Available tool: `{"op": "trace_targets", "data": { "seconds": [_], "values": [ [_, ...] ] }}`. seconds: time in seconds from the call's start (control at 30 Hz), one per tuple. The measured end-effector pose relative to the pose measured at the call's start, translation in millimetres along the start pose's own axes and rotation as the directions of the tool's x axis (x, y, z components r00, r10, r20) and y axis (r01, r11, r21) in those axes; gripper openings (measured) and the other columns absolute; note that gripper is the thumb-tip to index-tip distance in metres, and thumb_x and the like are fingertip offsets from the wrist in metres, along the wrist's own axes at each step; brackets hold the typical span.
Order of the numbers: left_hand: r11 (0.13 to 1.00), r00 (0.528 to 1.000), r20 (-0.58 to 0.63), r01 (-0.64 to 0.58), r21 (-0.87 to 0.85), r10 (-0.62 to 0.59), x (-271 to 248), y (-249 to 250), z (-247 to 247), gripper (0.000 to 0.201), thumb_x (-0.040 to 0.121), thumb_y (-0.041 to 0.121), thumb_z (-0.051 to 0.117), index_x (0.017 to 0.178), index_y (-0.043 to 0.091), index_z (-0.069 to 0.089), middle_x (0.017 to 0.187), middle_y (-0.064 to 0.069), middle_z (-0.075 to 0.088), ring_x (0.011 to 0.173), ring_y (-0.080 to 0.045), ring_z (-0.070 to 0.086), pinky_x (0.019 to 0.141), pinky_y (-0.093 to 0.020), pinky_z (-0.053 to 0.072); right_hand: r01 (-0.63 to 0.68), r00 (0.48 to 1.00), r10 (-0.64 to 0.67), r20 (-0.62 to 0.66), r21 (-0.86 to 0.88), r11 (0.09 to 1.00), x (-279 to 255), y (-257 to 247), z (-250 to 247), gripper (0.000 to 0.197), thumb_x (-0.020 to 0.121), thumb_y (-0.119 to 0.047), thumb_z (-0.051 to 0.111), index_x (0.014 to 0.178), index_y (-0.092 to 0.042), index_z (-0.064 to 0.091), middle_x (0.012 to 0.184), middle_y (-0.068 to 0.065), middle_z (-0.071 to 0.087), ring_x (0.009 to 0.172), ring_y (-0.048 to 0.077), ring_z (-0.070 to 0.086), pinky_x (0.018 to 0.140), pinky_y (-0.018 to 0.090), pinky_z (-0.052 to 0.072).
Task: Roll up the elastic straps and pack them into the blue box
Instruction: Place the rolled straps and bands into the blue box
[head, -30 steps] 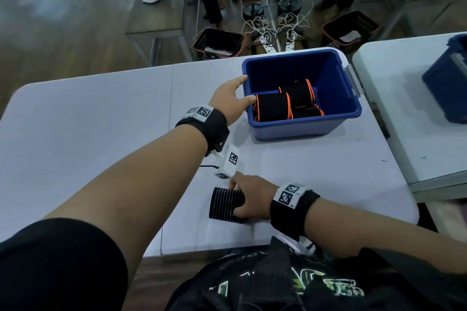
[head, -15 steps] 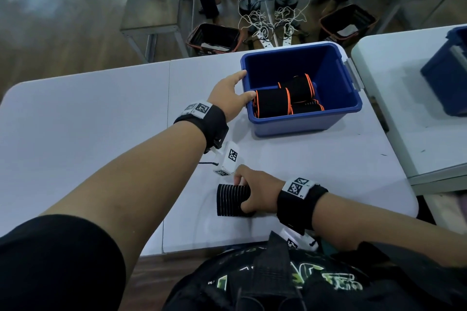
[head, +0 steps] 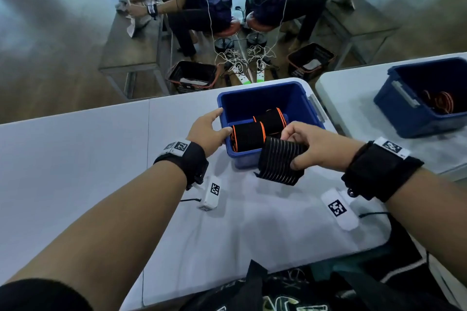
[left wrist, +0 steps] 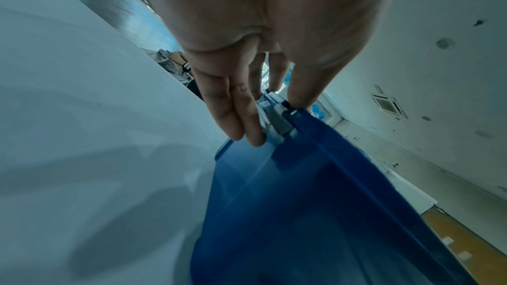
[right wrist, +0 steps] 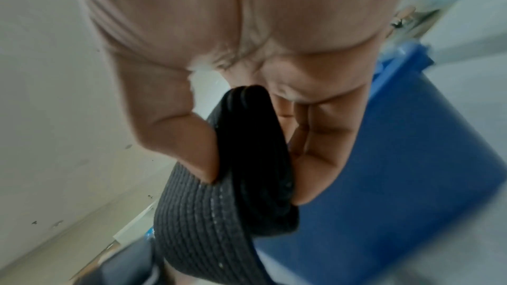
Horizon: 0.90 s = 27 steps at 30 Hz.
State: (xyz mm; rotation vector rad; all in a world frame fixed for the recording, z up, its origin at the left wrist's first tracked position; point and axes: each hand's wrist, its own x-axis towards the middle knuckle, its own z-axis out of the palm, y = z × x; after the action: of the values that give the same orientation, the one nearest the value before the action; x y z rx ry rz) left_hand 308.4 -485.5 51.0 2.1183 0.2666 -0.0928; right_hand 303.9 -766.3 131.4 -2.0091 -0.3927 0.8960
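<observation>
Head view: right hand (head: 321, 145) grips a rolled grey-ribbed strap (head: 281, 161), thumb on the near side, fingers curled over the far side. Roll is in the air over the near-right corner of the blue box (head: 298, 98), just above the rim, not inside. Its long axis runs roughly left-right, tilted a bit, free end pointing down-left toward the white table (head: 75, 171). Left hand (head: 208, 131) is on the box's left wall, thumb over the rim, fingers straight along the outside. In the box: two black rolls w/ orange edges (head: 249, 135), lying side by side, axes approx left-right. Second blue box (head: 409, 111) on the next table at right.

Left wrist view: fingers (left wrist: 233, 112) straight and flat against the box (left wrist: 315, 203) outer wall near its grey latch, thumb on the rim edge; no curl round it.

Right wrist view: blurred. Thumb and fingers (right wrist: 315, 148) pinch the strap (right wrist: 219, 214) across its width, ribbed layers bulging below the hand; box (right wrist: 411, 170) behind.
</observation>
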Motion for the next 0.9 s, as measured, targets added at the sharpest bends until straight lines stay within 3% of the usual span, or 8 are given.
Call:
{"op": "trace_targets", "data": {
  "seconds": [0.1, 0.2, 0.27, 0.4, 0.6, 0.73, 0.8, 0.9],
  "values": [
    [1.0, 1.0, 0.002, 0.02, -0.015, -0.02, -3, 8, -2, 0.069, 0.089, 0.018, 0.073, 0.151, 0.022, 0.044, 0.136, -0.004, 0.062, 0.093, -0.023, 0.073, 0.081, -0.043, 0.063, 0.017, 0.996, -0.025, -0.089, -0.096, 0.995, 12, -23, -35, 0.049, 0.062, -0.004, 0.073, 0.107, -0.016, 0.06, 0.09, 0.013, 0.067, 0.074, 0.024, 0.065, 0.064, 0.04, 0.058],
    [1.0, 1.0, -0.003, 0.021, -0.002, -0.021, -6, 8, -2, 0.07, 0.089, 0.017, 0.073, 0.152, 0.023, 0.044, 0.136, -0.003, 0.062, 0.098, -0.026, 0.073, 0.084, -0.045, 0.062, 0.0, 0.982, -0.046, -0.183, -0.239, 0.971, 29, -42, -60, 0.031, 0.071, -0.001, 0.076, 0.094, -0.019, 0.067, 0.078, 0.001, 0.067, 0.065, 0.01, 0.063, 0.056, 0.021, 0.052],
    [1.0, 1.0, -0.003, 0.024, 0.001, -0.024, -8, 7, -2, 0.069, 0.089, 0.017, 0.073, 0.151, 0.024, 0.044, 0.134, -0.006, 0.064, 0.095, -0.027, 0.073, 0.083, -0.045, 0.062, -0.016, 0.97, -0.058, -0.237, -0.299, 0.954, 44, -49, -69, 0.023, 0.072, -0.001, 0.076, 0.089, -0.013, 0.07, 0.073, 0.0, 0.066, 0.064, 0.012, 0.062, 0.056, 0.017, 0.051],
    [0.999, 0.999, 0.007, 0.033, 0.0, -0.033, -16, 3, -1, 0.067, 0.092, 0.013, 0.07, 0.152, 0.023, 0.043, 0.127, -0.01, 0.067, 0.08, -0.025, 0.075, 0.072, -0.041, 0.064, -0.131, 0.96, -0.025, -0.279, -0.528, 0.839, 81, -44, -62, 0.03, 0.065, -0.012, 0.081, 0.089, -0.019, 0.066, 0.081, -0.001, 0.067, 0.076, 0.02, 0.063, 0.068, 0.027, 0.053],
    [0.999, 0.999, 0.001, 0.04, -0.006, -0.04, -28, -7, 0, 0.067, 0.092, 0.015, 0.07, 0.152, 0.026, 0.043, 0.136, -0.011, 0.063, 0.091, -0.025, 0.074, 0.071, -0.039, 0.065, -0.217, 0.973, 0.195, -0.12, -0.754, 0.62, 132, -11, -42, 0.031, 0.045, -0.021, 0.072, 0.075, -0.021, 0.067, 0.076, 0.003, 0.073, 0.076, 0.028, 0.071, 0.07, 0.045, 0.063],
    [0.998, 0.998, 0.001, 0.058, -0.009, -0.058, -35, -8, 0, 0.067, 0.091, 0.023, 0.071, 0.151, 0.031, 0.043, 0.137, -0.006, 0.062, 0.099, -0.028, 0.072, 0.076, -0.04, 0.064, -0.174, 0.955, 0.297, -0.018, -0.844, 0.507, 147, -10, -35, 0.042, 0.038, -0.022, 0.079, 0.08, -0.019, 0.071, 0.08, 0.005, 0.075, 0.08, 0.031, 0.073, 0.073, 0.049, 0.062],
    [0.999, 0.999, 0.003, 0.044, -0.011, -0.044, -36, -10, 2, 0.07, 0.085, 0.036, 0.07, 0.149, 0.038, 0.043, 0.138, -0.004, 0.062, 0.105, -0.028, 0.07, 0.084, -0.046, 0.062, -0.164, 0.949, 0.316, -0.003, -0.859, 0.485, 150, -13, -36, 0.041, 0.036, -0.023, 0.083, 0.075, -0.018, 0.073, 0.08, 0.005, 0.076, 0.081, 0.031, 0.073, 0.073, 0.051, 0.062],
    [0.999, 0.999, 0.007, 0.039, -0.003, -0.039, -32, -23, 4, 0.074, 0.076, 0.05, 0.066, 0.146, 0.044, 0.042, 0.139, 0.0, 0.062, 0.113, -0.028, 0.068, 0.094, -0.053, 0.057, -0.167, 0.943, 0.331, -0.015, -0.885, 0.434, 145, -23, -34, 0.04, 0.046, -0.027, 0.091, 0.082, -0.019, 0.076, 0.087, 0.003, 0.077, 0.086, 0.028, 0.073, 0.078, 0.046, 0.062]
  ]
}}
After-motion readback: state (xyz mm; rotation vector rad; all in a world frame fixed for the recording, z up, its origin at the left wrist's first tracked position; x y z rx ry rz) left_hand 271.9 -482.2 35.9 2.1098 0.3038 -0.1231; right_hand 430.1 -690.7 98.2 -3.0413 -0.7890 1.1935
